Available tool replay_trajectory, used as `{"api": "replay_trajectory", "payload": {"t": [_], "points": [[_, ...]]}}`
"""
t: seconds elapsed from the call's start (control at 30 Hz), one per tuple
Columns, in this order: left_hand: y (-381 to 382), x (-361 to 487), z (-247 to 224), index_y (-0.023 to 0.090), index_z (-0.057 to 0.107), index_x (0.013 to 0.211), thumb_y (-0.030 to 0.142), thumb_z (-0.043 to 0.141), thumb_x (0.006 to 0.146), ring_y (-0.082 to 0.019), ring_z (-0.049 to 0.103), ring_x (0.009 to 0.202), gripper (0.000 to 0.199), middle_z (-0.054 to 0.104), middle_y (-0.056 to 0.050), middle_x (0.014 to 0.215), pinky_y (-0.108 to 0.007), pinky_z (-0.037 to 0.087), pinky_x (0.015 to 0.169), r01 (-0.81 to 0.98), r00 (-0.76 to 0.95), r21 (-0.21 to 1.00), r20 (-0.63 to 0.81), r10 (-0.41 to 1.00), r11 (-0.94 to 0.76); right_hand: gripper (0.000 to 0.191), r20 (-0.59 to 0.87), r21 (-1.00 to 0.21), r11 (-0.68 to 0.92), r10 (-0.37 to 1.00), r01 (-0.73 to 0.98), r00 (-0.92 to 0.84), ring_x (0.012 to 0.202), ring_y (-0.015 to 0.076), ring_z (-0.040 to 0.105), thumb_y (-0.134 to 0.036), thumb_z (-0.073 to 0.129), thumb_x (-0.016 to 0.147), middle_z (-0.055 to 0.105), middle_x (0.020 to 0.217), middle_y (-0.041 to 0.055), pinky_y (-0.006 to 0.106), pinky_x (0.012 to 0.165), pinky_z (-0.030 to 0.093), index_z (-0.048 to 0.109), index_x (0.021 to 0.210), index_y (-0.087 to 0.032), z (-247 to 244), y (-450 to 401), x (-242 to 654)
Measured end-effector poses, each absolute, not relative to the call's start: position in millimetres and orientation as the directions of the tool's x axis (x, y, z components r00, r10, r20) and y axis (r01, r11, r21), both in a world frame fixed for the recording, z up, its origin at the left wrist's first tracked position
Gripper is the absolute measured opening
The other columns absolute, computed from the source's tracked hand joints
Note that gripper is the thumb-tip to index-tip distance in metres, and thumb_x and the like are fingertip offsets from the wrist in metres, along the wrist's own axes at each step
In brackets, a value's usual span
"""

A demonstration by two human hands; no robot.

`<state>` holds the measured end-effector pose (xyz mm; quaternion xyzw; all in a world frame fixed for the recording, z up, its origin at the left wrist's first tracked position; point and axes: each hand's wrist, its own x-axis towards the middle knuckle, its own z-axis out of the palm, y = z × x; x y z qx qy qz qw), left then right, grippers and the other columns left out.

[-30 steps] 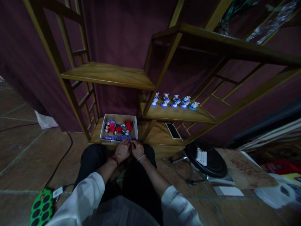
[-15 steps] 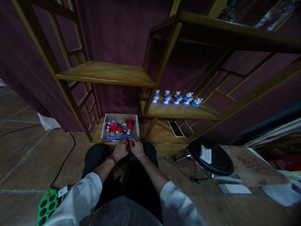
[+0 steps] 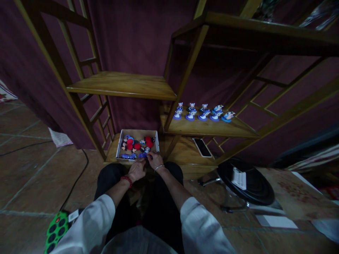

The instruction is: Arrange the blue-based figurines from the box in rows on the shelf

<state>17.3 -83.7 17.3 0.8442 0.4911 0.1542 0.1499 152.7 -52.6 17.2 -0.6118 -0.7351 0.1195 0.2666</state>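
Observation:
A shallow white cardboard box (image 3: 119, 144) sits on the lowest wooden shelf in front of my knees. Small figurines (image 3: 137, 146), red, black and blue, lie in it. Along its near side rests a purple figurine (image 3: 129, 156). Beside that one, my right hand (image 3: 155, 161) has its fingers closed at the right end of another purple figurine (image 3: 142, 155), partly covered by the fingertips. My left hand (image 3: 137, 170) is at the box's near edge, fingers bent and held together. Whatever may be between its fingertips is hidden.
Several figurines (image 3: 203, 115) stand in two rows on the shelf to the right. Below them a phone-like slab (image 3: 202, 147) lies on the lower shelf. A black stool (image 3: 246, 181) stands at right. A green device (image 3: 57, 229) and a cable (image 3: 79, 176) are on the floor at left.
My right hand has moved slightly up and over the box's near edge, onto the purple figurine. My left hand has parted a little from it. The view has shifted slightly.

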Motion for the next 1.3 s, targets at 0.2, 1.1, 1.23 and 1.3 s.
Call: {"api": "replay_trajectory", "payload": {"t": [0.2, 1.1, 1.23, 1.3], "points": [[-81, 18, 21, 0.014, 0.058, 0.085, 0.013, 0.046, 0.068, -0.019, 0.053, 0.098, 0.021, 0.061, -0.009, 0.099, -0.032, 0.037, 0.093, 0.760, 0.457, 0.473, 0.095, 0.884, -0.444, 0.020, 0.066, -0.494, 0.149, 0.989, 0.857, -0.134, 0.085, 0.0148, 0.061, -0.017, 0.048, 0.076, 0.067, 0.092, 0.0021, 0.023, 0.077, 0.044, 0.064, 0.088, -0.022, 22, -44, 151], [-46, -19, 28, 0.017, 0.055, 0.098, 0.014, 0.041, 0.077, -0.018, 0.057, 0.095, 0.026, 0.060, -0.010, 0.104, -0.026, 0.040, 0.084, 0.934, 0.093, 0.351, -0.071, 0.993, -0.062, 0.024, -0.117, -0.435, 0.063, 0.985, 0.898, -0.126, 0.094, 0.0156, 0.059, -0.026, 0.048, 0.079, 0.065, 0.100, 0.0042, 0.023, 0.081, 0.041, 0.063, 0.097, -0.023, 16, -17, 147], [-39, -24, 26, 0.018, 0.054, 0.106, 0.016, 0.041, 0.078, -0.020, 0.058, 0.095, 0.031, 0.061, -0.011, 0.104, -0.028, 0.041, 0.082, 0.946, 0.096, 0.321, -0.142, 0.985, -0.045, 0.025, -0.133, -0.442, 0.050, 0.984, 0.896, -0.121, 0.092, 0.0144, 0.059, -0.025, 0.049, 0.078, 0.066, 0.097, 0.0035, 0.022, 0.080, 0.042, 0.062, 0.099, -0.023, 16, -12, 148], [-35, -26, 24, 0.018, 0.055, 0.107, 0.019, 0.041, 0.079, -0.020, 0.058, 0.095, 0.030, 0.062, -0.011, 0.103, -0.027, 0.041, 0.082, 0.946, 0.096, 0.321, -0.161, 0.982, -0.040, 0.024, -0.142, -0.444, 0.044, 0.983, 0.895, -0.119, 0.091, 0.0138, 0.060, -0.024, 0.051, 0.077, 0.067, 0.096, 0.0025, 0.021, 0.080, 0.042, 0.062, 0.098, -0.024, 16, -10, 148]]}}
